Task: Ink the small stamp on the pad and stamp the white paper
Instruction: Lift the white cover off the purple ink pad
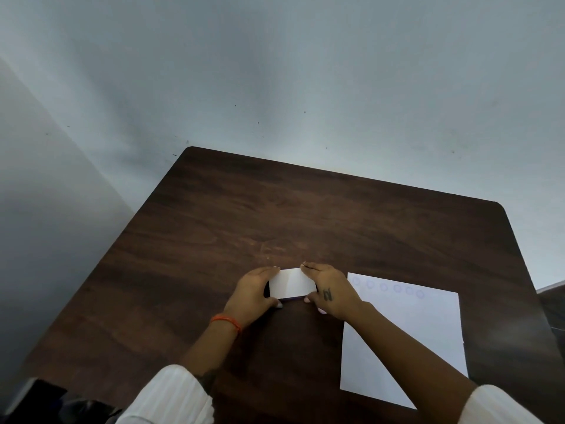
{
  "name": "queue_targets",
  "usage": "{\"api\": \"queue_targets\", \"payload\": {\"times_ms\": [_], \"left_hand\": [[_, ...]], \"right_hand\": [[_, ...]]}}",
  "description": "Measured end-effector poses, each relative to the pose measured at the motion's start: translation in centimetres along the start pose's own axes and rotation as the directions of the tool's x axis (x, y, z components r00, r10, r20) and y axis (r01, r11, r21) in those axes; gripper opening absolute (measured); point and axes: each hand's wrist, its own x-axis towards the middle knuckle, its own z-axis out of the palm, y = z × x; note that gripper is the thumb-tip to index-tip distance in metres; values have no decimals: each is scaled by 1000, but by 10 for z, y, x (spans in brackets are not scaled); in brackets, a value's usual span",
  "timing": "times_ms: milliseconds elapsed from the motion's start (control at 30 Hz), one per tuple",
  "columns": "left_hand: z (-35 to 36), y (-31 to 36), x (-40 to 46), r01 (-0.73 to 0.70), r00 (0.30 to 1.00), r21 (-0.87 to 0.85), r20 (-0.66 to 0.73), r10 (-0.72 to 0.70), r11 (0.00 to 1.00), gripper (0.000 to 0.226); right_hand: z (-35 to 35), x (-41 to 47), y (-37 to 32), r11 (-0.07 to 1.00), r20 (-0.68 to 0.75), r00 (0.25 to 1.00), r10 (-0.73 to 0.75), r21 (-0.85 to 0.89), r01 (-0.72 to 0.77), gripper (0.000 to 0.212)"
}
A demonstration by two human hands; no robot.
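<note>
A small white rectangular box [292, 283], likely the ink pad case with its lid down, lies on the dark wooden table [305, 215]. My left hand [253, 293] grips its left end and my right hand [331, 290] grips its right end. A thin purple edge shows under the box's near side. To the right lies the white paper [406, 338], with a row of several faint purple round stamp marks [389, 288] along its far edge. No stamp is visible.
The table's far edge meets a pale wall [275, 87]. Dark objects [46, 399] sit at the bottom left beside my sleeve. Another dark surface [553, 304] shows past the table's right edge.
</note>
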Motion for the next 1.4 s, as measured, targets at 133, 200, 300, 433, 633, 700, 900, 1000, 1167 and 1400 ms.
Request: {"api": "queue_targets", "payload": {"times_ms": [133, 200, 300, 433, 633, 700, 900, 1000, 1167, 1400], "left_hand": [[-2, 0, 0, -8, 1000, 3, -15, 8, 1000, 80], [-7, -1, 0, -21, 999, 3, -35, 21, 1000, 80], [-18, -5, 0, -37, 996, 21, -86, 39, 999, 78], [-39, -19, -5, -23, 987, 45, -161, 30, 999, 75], [-54, -46, -26, 58, 975, 44, -218, -47, 997, 75], [-52, -56, -33, 87, 973, 48, -216, -75, 995, 75], [-37, -78, -50, 134, 977, 23, -167, -129, 991, 77], [-33, -83, -53, 134, 977, 13, -167, -130, 991, 76], [-33, -85, -53, 124, 979, 16, -163, -120, 992, 77], [-34, -82, -53, 136, 982, 49, -137, -128, 990, 79]], "right_hand": [[-5, 1, -1, 1000, -19, 1000, -8, 8, 8, 70], [-10, 2, -2, 999, -36, 998, -53, 9, 53, 70], [-19, 7, -8, 991, -68, 989, -131, 0, 131, 71], [-27, 21, -28, 977, -76, 974, -213, -6, 213, 71], [-18, 38, -62, 952, 0, 952, -305, -12, 305, 74], [-9, 41, -69, 949, 44, 948, -315, -23, 316, 75], [19, 39, -81, 947, 116, 942, -314, -37, 320, 70], [28, 37, -81, 950, 108, 946, -305, -40, 311, 67], [37, 34, -77, 942, 62, 942, -330, -50, 333, 63], [43, 30, -72, 931, 55, 933, -355, -69, 358, 64]]}}
